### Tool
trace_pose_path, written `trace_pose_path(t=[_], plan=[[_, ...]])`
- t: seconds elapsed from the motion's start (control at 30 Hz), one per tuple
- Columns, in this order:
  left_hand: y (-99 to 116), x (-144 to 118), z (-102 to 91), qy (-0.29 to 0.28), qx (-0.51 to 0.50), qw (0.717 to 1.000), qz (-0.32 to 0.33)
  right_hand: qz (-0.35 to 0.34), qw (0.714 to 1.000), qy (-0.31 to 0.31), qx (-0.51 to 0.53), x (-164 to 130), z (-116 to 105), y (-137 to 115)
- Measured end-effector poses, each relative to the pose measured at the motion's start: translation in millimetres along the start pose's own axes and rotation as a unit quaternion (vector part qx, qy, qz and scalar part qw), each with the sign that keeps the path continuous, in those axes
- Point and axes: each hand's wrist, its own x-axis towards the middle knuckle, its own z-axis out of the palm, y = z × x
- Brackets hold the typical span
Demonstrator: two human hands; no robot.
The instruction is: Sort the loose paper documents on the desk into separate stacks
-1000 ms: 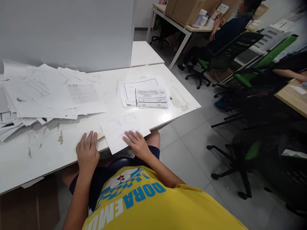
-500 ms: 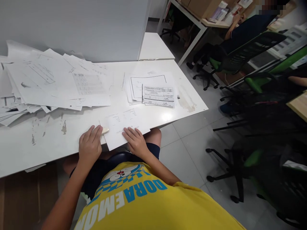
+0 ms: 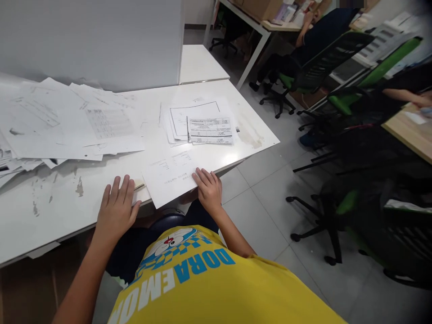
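Observation:
A white sheet of paper [image 3: 175,180] with faint print lies at the table's near edge, one corner jutting out over it. My right hand [image 3: 209,191] rests at the sheet's right end, fingers stretched out on its edge and thumb out of sight. Left of the sheet, my left hand [image 3: 116,204] lies flat on the table, fingers extended and thumb apart. Beside its fingertips is a small beige piece [image 3: 139,185] with a dark edge; I cannot make out what it is.
A big messy pile of printed papers [image 3: 67,121] covers the table's left. Beyond the sheet sits a smaller paper stack [image 3: 211,130]. A grey partition [image 3: 91,40] stands behind the white table [image 3: 111,173]. Office chairs [image 3: 330,211] and seated people are on the right.
My right hand has slid right to the sheet's end. My left hand has opened its thumb outward and sits slightly farther from the sheet. The view has shifted a little to the right.

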Motion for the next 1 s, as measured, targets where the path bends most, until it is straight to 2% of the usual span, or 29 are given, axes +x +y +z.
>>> trace_pose_path(t=[0.13,0.23,0.37,0.43,0.5,0.53,0.6,0.7,0.77,0.83,0.93,1.0], plan=[[9,23,2.9,-0.016,-0.018,0.994,0.109,0.028,0.993,0.078,0.081,8,-6,-8],[23,54,12.4,-0.015,-0.009,0.986,0.167,0.073,0.969,0.147,0.184,15,-3,-22],[45,84,19.9,-0.046,-0.026,0.970,0.239,0.169,0.918,0.176,0.312,23,-7,-39],[57,86,19.8,-0.047,-0.051,0.955,0.289,0.206,0.883,0.187,0.379,26,-15,-46],[72,82,17.2,-0.023,-0.067,0.946,0.316,0.229,0.845,0.198,0.441,30,-27,-52],[79,80,14.8,-0.002,-0.072,0.948,0.311,0.234,0.832,0.200,0.462,33,-33,-56],[93,79,7.7,0.043,-0.082,0.961,0.262,0.229,0.826,0.187,0.479,39,-43,-64],[100,89,-7.9,0.094,-0.096,0.977,0.168,0.164,0.851,0.122,0.483,52,-49,-79],[90,101,-20.4,0.119,-0.079,0.979,0.144,0.094,0.858,0.062,0.500,63,-48,-89],[66,113,-33.7,0.135,-0.041,0.978,0.156,0.026,0.859,0.017,0.510,75,-48,-96],[8,128,-52.6,0.113,0.008,0.978,0.177,-0.057,0.889,-0.036,0.453,97,-51,-90],[-39,137,-59.7,0.083,0.024,0.984,0.157,-0.095,0.923,-0.076,0.364,116,-53,-68]])
